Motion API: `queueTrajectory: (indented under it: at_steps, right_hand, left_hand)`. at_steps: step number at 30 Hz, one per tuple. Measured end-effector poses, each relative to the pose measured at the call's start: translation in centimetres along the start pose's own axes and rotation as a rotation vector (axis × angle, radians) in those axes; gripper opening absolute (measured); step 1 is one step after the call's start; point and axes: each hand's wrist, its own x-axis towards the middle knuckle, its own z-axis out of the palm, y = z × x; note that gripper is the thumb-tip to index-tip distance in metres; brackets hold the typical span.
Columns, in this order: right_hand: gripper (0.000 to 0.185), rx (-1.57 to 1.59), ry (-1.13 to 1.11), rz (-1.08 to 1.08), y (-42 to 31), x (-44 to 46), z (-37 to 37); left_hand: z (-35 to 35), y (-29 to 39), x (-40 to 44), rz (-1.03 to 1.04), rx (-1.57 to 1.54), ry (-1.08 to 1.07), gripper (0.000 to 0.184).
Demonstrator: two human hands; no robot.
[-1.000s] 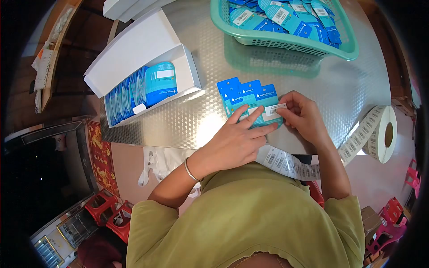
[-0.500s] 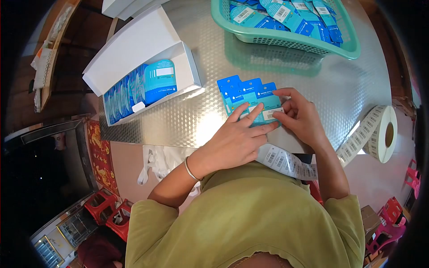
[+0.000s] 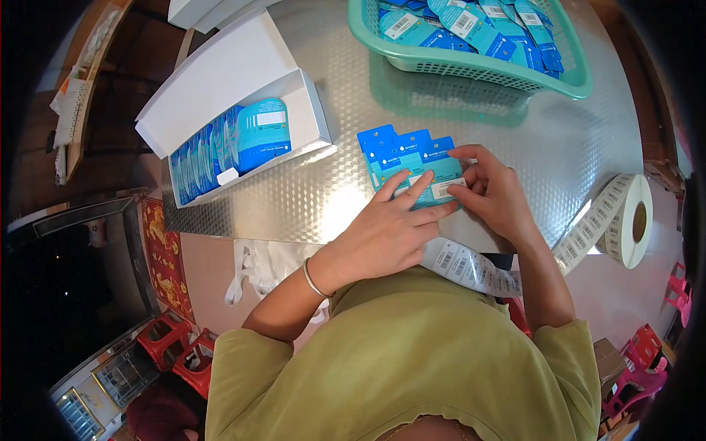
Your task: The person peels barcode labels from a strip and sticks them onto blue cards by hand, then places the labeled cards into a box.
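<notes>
Several overlapping blue and turquoise cards lie fanned on the metal table near its front edge. My left hand rests over their lower part, fingers spread and lying flat. At the right end of the fan, my right hand grips the outermost card, its index finger at the upper right and its thumb lower down. A white barcode label sits on that card, beside the thumb tip. Below the hands, a strip of barcode labels hangs over the table edge against my shirt.
An open white box of upright blue packs stands at left. The green basket at the back holds many labelled cards. A label roll is at the right edge. White bags and red stools are below the table.
Both hands stay almost in place on the cards. My right thumb shifts very slightly at the barcode label; the cards have not visibly moved.
</notes>
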Motion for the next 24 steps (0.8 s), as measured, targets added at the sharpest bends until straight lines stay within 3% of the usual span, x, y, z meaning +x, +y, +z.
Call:
queueTrajectory:
  at_steps: [24]
  right_hand:
    - [0.039, -0.286, 0.068, -0.091, -0.80, -0.37, 0.61]
  left_hand:
    - [-0.11, 0.19, -0.10, -0.007, 0.027, -0.055, 0.018]
